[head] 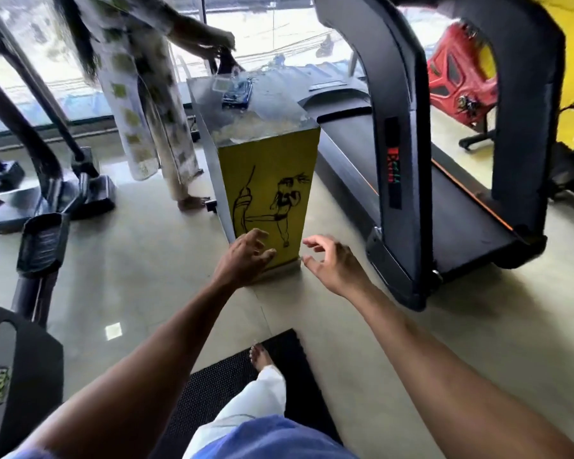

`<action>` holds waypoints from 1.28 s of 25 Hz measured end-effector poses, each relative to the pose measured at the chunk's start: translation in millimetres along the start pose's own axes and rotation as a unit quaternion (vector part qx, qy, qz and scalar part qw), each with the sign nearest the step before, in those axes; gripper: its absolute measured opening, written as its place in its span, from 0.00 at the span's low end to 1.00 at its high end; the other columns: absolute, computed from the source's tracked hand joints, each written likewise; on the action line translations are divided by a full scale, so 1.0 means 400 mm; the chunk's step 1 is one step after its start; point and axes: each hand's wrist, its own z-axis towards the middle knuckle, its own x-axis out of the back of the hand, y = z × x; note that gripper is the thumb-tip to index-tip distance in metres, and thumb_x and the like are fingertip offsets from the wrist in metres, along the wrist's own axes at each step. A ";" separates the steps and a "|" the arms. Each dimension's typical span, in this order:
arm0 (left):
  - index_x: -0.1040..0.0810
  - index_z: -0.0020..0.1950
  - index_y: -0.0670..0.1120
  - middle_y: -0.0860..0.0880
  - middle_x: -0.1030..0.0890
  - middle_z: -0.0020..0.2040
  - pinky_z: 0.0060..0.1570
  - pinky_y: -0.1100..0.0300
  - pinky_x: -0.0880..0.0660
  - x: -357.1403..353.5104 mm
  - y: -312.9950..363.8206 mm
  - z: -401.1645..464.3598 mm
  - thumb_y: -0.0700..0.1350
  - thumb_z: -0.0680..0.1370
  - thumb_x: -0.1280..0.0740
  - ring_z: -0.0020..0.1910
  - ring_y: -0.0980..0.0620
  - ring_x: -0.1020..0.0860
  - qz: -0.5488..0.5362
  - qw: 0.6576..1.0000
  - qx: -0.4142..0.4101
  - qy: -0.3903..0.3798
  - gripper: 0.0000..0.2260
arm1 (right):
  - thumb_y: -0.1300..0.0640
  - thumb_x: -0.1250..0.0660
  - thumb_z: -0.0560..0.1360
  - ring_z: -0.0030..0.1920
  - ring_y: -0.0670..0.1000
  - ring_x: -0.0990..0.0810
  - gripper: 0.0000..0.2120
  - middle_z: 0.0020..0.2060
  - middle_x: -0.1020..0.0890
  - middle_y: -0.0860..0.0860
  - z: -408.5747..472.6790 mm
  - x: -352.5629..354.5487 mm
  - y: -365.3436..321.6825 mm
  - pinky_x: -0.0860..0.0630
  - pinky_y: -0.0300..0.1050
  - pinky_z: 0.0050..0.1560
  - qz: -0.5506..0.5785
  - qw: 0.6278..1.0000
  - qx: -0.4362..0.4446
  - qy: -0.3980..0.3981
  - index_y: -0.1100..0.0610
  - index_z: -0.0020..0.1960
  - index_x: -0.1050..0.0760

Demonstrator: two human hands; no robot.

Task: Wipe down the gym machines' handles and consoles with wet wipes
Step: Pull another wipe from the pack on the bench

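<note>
— Wipes first: where is the pack of wet wipes (237,91)?

— On the grey top of the tall yellow box (268,197), towards its far edge. It is a dark blue packet, lying flat, with a clear plastic lid or container (222,83) just beside it. The detail is blurred, so I cannot read any label.

— And the hands, do they hold anything?

— Neither does. The left hand (246,256) is stretched forward with its fingers loosely spread, in front of the lower part of the box's yellow face, over the drawing of a kicking figure (280,207). The right hand (328,260) is beside it, palm turned inward, fingers curved and apart, thumb clear of them, near the box's bottom right corner. Whether either one touches the box I cannot tell.

— What machines are close by?

— A black treadmill (444,207) stands just right of the box, its arched upright (395,127) carrying a small strip of red and green lights. Left of the box are the dark frame and pedals of another machine (43,200), and a black padded part with a green logo (0,385) sits at the lower left edge.

— Anyone else there?

— Yes, a second person (140,94) in pale printed clothes stands behind the box, barefoot, with a hand (212,48) reaching down by the box's far end. The wearer's own bare foot (260,356) rests on a black mat (212,392) on the pale tiled floor (146,276)
</note>
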 end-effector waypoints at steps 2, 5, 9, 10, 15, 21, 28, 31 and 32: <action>0.25 0.70 0.49 0.46 0.19 0.62 0.54 0.53 0.22 0.019 -0.001 0.137 0.52 0.81 0.30 0.57 0.49 0.19 -0.014 1.000 0.001 0.005 0.19 | 0.52 0.30 0.79 0.60 0.51 0.21 0.16 0.61 0.20 0.52 0.145 0.016 0.018 0.22 0.49 0.61 -0.005 1.000 0.011 0.005 0.54 0.65 0.22; 0.26 0.70 0.50 0.47 0.19 0.62 0.57 0.46 0.19 0.056 0.001 0.309 0.53 0.81 0.30 0.57 0.49 0.19 -0.008 1.000 0.011 0.009 0.18 | 0.50 0.32 0.80 0.62 0.50 0.22 0.17 0.63 0.21 0.51 0.336 0.043 0.020 0.23 0.48 0.62 -0.022 0.999 0.017 -0.026 0.52 0.67 0.23; 0.25 0.69 0.50 0.46 0.19 0.61 0.54 0.45 0.18 0.120 0.007 0.551 0.52 0.81 0.30 0.55 0.50 0.18 -0.010 0.999 0.022 0.026 0.17 | 0.51 0.31 0.80 0.61 0.51 0.21 0.16 0.63 0.21 0.51 0.596 0.086 0.025 0.23 0.49 0.62 -0.029 0.998 0.032 -0.048 0.53 0.66 0.23; 0.25 0.69 0.50 0.47 0.19 0.61 0.55 0.45 0.18 0.137 0.011 0.607 0.52 0.81 0.30 0.55 0.50 0.18 -0.007 0.999 0.020 0.037 0.17 | 0.51 0.31 0.80 0.59 0.51 0.21 0.16 0.62 0.21 0.51 0.658 0.093 0.031 0.23 0.48 0.61 -0.027 0.998 0.033 -0.043 0.53 0.66 0.22; 0.25 0.69 0.51 0.48 0.20 0.63 0.56 0.45 0.19 0.198 0.021 0.830 0.52 0.82 0.31 0.56 0.50 0.19 0.008 0.998 0.028 0.062 0.17 | 0.50 0.31 0.80 0.60 0.50 0.21 0.18 0.64 0.21 0.50 0.904 0.102 0.045 0.22 0.50 0.62 -0.018 0.997 0.043 -0.064 0.53 0.68 0.23; 0.26 0.72 0.49 0.45 0.27 0.70 0.55 0.52 0.27 0.264 -0.002 1.144 0.49 0.81 0.32 0.66 0.45 0.26 0.082 0.982 0.040 0.165 0.19 | 0.51 0.31 0.80 0.62 0.50 0.22 0.19 0.66 0.23 0.51 1.265 0.104 0.070 0.27 0.40 0.58 -0.014 0.990 0.101 -0.093 0.55 0.70 0.26; 0.30 0.76 0.50 0.48 0.30 0.75 0.66 0.44 0.30 0.335 -0.061 1.477 0.54 0.80 0.31 0.72 0.41 0.30 0.169 0.961 0.121 0.184 0.25 | 0.54 0.29 0.78 0.60 0.51 0.21 0.17 0.61 0.20 0.51 1.638 0.054 0.088 0.26 0.43 0.64 -0.019 0.979 0.156 -0.131 0.56 0.65 0.22; 0.35 0.80 0.52 0.51 0.39 0.82 0.74 0.45 0.37 0.336 -0.094 1.547 0.58 0.80 0.33 0.80 0.46 0.39 0.203 0.955 0.128 0.173 0.30 | 0.52 0.30 0.78 0.61 0.49 0.22 0.16 0.61 0.22 0.47 1.738 0.035 0.082 0.25 0.48 0.64 -0.018 0.975 0.169 -0.145 0.54 0.65 0.22; 0.38 0.82 0.53 0.51 0.43 0.84 0.77 0.45 0.41 0.336 -0.105 1.569 0.60 0.81 0.35 0.82 0.48 0.43 0.215 0.955 0.130 0.157 0.32 | 0.52 0.30 0.78 0.62 0.49 0.22 0.16 0.61 0.22 0.47 1.767 0.027 0.080 0.25 0.49 0.65 -0.020 0.974 0.170 -0.148 0.53 0.65 0.22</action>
